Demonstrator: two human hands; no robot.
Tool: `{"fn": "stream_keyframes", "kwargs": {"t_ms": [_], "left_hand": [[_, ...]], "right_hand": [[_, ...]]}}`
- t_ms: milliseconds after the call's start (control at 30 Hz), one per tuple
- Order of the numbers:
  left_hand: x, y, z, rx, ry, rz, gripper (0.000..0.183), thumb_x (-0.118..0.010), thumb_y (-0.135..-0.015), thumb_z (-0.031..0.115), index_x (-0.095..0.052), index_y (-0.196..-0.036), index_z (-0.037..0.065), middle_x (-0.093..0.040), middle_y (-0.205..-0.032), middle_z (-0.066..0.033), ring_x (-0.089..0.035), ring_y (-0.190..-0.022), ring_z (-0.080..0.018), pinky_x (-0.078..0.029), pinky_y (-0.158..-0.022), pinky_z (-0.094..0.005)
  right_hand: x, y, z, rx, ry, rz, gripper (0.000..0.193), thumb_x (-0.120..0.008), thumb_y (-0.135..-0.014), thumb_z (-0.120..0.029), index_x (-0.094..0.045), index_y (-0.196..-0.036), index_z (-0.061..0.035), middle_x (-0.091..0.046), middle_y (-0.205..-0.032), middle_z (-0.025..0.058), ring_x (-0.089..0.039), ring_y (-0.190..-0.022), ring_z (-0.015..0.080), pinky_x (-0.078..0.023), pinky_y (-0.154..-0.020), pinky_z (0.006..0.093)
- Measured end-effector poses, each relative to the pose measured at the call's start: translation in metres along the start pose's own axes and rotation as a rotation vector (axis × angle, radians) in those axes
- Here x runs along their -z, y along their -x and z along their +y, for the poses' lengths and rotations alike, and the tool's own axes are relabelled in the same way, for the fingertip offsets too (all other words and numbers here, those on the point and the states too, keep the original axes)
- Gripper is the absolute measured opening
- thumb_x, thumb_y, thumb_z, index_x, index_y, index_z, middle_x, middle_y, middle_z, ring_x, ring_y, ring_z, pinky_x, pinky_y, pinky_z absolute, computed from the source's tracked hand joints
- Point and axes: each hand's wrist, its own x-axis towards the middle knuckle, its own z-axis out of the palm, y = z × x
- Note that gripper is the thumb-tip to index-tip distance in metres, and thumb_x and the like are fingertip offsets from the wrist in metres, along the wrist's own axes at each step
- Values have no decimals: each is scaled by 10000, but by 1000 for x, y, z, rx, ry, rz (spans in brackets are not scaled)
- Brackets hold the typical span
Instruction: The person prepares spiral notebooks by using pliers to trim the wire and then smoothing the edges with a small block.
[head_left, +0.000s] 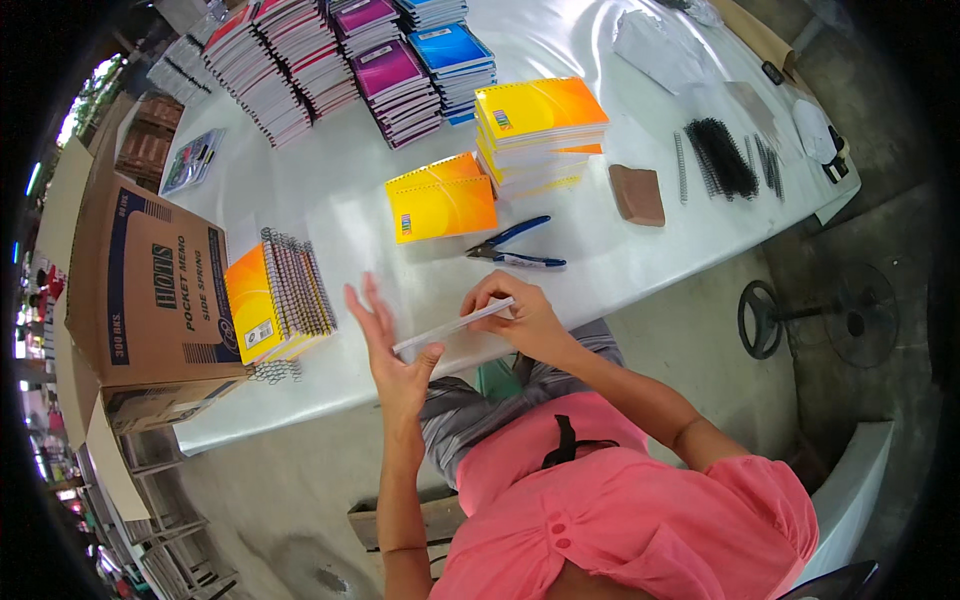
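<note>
A thin paper pad [455,325] is held over the near table edge and shows mostly its white side. My right hand [515,315] is closed on its right end, thumb and fingers pinching it. My left hand [392,345] is at the pad's other end, palm and thumb against it, with its fingers stretched out and blurred. Just beyond my hands lie blue-handled pliers [515,258] and yellow-orange memo pads [445,208]. Left of my left hand sits a row of spiral-bound yellow notebooks [252,300], their wire coils facing right.
An open cardboard box [165,280] stands at the left. Toward the back are stacks of red pads [290,60], purple pads [388,70], blue pads [452,50] and yellow pads [540,108]. On the right lie a brown block [637,195] and black wire coils [722,158].
</note>
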Motion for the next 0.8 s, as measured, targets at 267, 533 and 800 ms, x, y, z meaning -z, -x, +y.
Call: {"fn": "stream_keyframes", "kwargs": {"t_ms": [267, 533, 800], "left_hand": [[-45, -17, 22, -334, -1319, -464, 751, -603, -898, 400, -291, -1508, 96, -365, -1523, -151, -309, -1416, -390, -220, -1133, -583], [-55, -32, 35, -186, -1214, -639, 577, -574, -936, 203, -361, -1464, 107, -557, -1358, -159, -512, -1270, -346, -458, -989, -445], [-33, -26, 21, -210, -1075, -480, 565, -614, -920, 223, -415, -1430, 82, -578, -1340, -137, -555, -1212, -349, -470, -970, -447]], "right_hand": [[20, -5, -16, 66, 374, -73, 271, -714, -784, 15, -576, -1013, -24, -648, -937, 51, -612, -857, 134, -515, -793, 298], [322, -64, -29, 39, 1575, 1071, 185, -676, -840, -159, -677, -911, 11, -646, -893, 227, -651, -830, 380, -496, -717, 498], [272, -71, -56, 40, 1286, 666, 152, -642, -843, -84, -707, -968, -25, -662, -954, 171, -653, -831, 352, -511, -773, 441]]}}
